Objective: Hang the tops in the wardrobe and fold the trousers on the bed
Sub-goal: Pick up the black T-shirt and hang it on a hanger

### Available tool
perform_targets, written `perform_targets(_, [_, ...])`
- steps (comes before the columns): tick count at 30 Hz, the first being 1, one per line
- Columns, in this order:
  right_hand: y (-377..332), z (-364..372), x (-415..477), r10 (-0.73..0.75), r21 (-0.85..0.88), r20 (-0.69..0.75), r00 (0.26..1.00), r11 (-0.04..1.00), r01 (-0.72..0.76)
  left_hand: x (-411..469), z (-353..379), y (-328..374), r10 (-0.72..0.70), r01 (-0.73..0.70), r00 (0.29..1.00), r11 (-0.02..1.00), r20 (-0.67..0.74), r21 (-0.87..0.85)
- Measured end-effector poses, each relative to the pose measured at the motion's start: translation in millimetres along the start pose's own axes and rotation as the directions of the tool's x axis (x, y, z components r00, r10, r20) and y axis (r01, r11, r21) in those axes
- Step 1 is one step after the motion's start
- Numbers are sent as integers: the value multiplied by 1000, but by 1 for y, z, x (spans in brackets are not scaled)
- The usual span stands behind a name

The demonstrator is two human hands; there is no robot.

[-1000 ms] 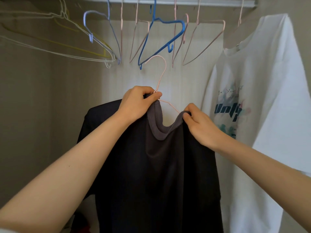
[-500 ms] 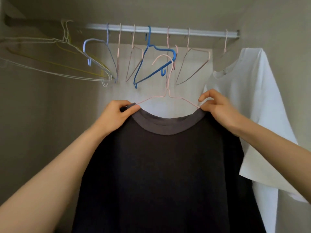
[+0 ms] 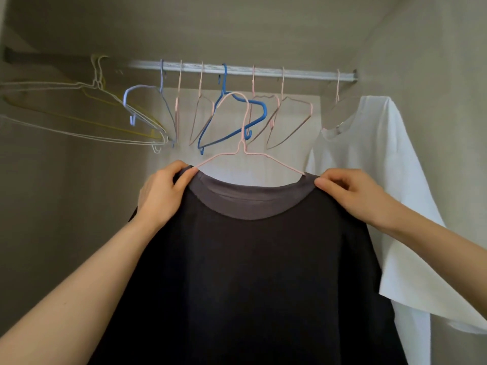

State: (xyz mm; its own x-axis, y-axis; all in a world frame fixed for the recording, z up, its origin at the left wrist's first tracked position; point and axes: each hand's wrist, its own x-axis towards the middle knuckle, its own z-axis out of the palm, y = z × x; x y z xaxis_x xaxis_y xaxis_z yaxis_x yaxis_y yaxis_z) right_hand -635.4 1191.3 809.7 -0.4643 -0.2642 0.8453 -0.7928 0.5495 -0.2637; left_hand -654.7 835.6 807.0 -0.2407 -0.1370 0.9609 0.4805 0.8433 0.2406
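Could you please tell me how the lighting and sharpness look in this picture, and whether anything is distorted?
Head view: soft, dim light, no glare; white T-shirt brightest, dark top nearly featureless; wire hangers at the left edge look stretched and soft; pink hanger crisp.

We are looking into a home wardrobe (image 3: 66, 206) with plain beige walls. A metal rail (image 3: 303, 74) runs across the top and carries a row of bare hangers (pink wire hangers (image 3: 290, 132), one blue hanger (image 3: 253, 101), pale wire hangers (image 3: 98, 83) at the left). A white T-shirt (image 3: 369, 159) hangs at the right end. In front, a dark top (image 3: 250, 272) sits on a pink hanger (image 3: 241, 150).
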Motion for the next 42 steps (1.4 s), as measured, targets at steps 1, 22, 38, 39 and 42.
perform_targets(1, [1,-2,-3,5,12,-13,1000,1000,-5,0,-1,0,-8,8,1000,1000,5,-9])
perform_targets(22, [6,-65,-37,-76,-323,-60,995,945,52,1,43,57,125,-142,988,965,-93,-219])
perform_targets(38, [-4,-111,-62,211,-249,-35,977,945,-213,11,147,126,82,-29,980,960,182,-278])
perform_targets(39, [-5,-114,-61,280,-153,-12,960,948,-278,9,153,130,78,-15,979,949,189,-314])
perform_targets(42, [-9,-126,-61,418,41,126,900,904,-426,2,170,138,111,-44,979,933,169,-359])
